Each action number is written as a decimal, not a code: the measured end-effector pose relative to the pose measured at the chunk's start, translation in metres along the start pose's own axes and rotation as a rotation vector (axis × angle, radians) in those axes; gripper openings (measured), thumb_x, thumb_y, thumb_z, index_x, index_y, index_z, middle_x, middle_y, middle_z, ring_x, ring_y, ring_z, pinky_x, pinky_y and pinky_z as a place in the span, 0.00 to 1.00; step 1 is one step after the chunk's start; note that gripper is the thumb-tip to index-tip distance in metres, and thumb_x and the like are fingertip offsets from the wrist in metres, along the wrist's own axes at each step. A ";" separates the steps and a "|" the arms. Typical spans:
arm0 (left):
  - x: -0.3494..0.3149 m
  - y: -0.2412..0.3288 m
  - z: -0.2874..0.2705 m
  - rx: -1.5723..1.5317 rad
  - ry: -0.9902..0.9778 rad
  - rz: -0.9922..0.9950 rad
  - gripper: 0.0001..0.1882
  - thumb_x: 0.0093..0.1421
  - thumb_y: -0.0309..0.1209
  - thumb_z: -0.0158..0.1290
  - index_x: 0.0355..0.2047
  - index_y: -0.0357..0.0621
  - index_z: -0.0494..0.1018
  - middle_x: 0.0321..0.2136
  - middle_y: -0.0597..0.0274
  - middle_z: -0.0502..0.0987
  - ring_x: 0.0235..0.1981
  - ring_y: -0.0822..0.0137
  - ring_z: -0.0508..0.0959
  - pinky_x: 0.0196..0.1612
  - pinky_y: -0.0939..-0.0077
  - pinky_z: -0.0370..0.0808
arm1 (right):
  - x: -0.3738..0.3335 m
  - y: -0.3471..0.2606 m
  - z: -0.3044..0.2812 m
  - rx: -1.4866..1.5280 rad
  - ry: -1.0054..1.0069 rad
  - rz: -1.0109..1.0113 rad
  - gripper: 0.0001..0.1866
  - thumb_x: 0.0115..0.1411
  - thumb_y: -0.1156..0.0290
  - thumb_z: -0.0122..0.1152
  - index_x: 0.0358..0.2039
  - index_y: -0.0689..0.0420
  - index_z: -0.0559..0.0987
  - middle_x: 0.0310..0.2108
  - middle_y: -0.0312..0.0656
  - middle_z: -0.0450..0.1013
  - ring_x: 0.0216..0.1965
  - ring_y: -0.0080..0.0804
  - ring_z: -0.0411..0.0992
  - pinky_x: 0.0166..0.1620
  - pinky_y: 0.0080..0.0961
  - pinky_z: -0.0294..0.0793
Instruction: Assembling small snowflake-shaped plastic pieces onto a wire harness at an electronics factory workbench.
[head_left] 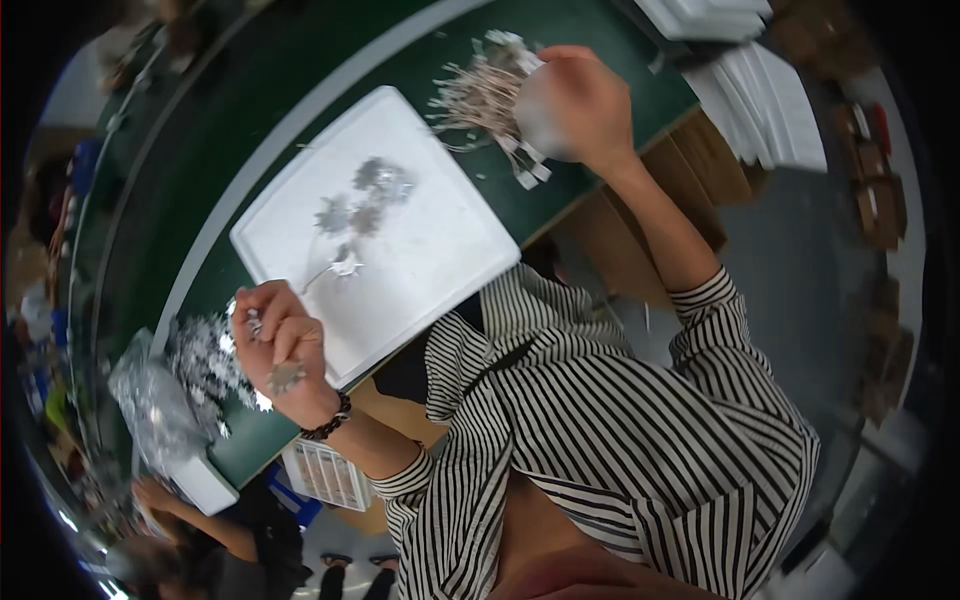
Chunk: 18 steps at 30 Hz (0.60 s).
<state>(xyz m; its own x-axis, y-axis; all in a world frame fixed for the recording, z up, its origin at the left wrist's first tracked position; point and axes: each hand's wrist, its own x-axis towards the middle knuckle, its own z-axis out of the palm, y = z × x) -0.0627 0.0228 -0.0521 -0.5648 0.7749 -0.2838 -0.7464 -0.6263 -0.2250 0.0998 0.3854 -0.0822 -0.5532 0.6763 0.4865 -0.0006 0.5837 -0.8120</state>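
Note:
My left hand (285,350) is raised by the near left edge of a white tray (440,240), its fingers curled around small silver star-shaped pieces (286,377). Below it a heap of similar silver pieces (205,355) lies on the green table. Several more silver star-shaped pieces (345,262) sit on the tray, some with thin leads. Over at the far right, my right hand (595,115) reaches down at a bundle of thin pale wires (480,100) with white ends. A blurred patch covers its fingers, so their grip is not visible.
A clear plastic bag (160,410) stands beside the heap at the left. Cardboard boxes (680,185) are next to the table's right edge, below stacked white trays (765,110). Another person's arm (205,520) shows at lower left, near a white box (205,487).

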 end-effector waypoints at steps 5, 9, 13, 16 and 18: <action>0.013 -0.052 0.024 -0.062 0.232 0.019 0.13 0.72 0.34 0.46 0.46 0.37 0.71 0.42 0.58 0.73 0.21 0.77 0.64 0.12 0.88 0.59 | -0.078 -0.013 -0.010 -0.055 -0.061 -0.185 0.13 0.56 0.85 0.60 0.42 0.62 0.80 0.26 0.35 0.74 0.21 0.23 0.64 0.25 0.18 0.64; 0.005 -0.090 0.020 -0.067 0.307 -0.183 0.16 0.74 0.38 0.41 0.50 0.39 0.69 0.46 0.58 0.70 0.20 0.77 0.64 0.11 0.86 0.60 | -0.147 -0.026 -0.010 0.103 -0.012 -0.162 0.14 0.49 0.87 0.61 0.37 0.61 0.80 0.23 0.35 0.73 0.15 0.29 0.62 0.19 0.22 0.62; -0.005 -0.128 -0.001 0.175 0.057 -0.549 0.21 0.76 0.44 0.36 0.51 0.41 0.70 0.39 0.58 0.72 0.18 0.77 0.63 0.12 0.84 0.59 | -0.221 0.079 -0.072 -0.494 -0.197 0.314 0.18 0.57 0.73 0.61 0.49 0.59 0.77 0.39 0.45 0.77 0.35 0.42 0.74 0.39 0.34 0.75; -0.014 -0.170 -0.025 0.212 0.308 -0.674 0.22 0.75 0.45 0.37 0.50 0.41 0.72 0.38 0.56 0.75 0.19 0.75 0.64 0.14 0.82 0.60 | -0.283 0.175 -0.127 -0.865 -0.133 0.652 0.35 0.57 0.58 0.62 0.63 0.56 0.65 0.53 0.55 0.70 0.56 0.58 0.65 0.55 0.47 0.69; -0.011 -0.202 -0.045 0.238 0.486 -0.783 0.20 0.73 0.43 0.41 0.48 0.39 0.74 0.40 0.52 0.75 0.23 0.73 0.68 0.16 0.82 0.62 | -0.331 0.233 -0.166 -1.184 -0.159 0.778 0.39 0.54 0.57 0.64 0.64 0.57 0.63 0.53 0.57 0.70 0.54 0.63 0.67 0.54 0.50 0.71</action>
<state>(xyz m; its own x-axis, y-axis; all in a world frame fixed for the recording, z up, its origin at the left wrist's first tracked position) 0.1099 0.1368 -0.0453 0.2941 0.8138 -0.5012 -0.9330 0.1307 -0.3352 0.4209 0.3715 -0.3787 -0.1759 0.9828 -0.0558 0.9827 0.1720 -0.0690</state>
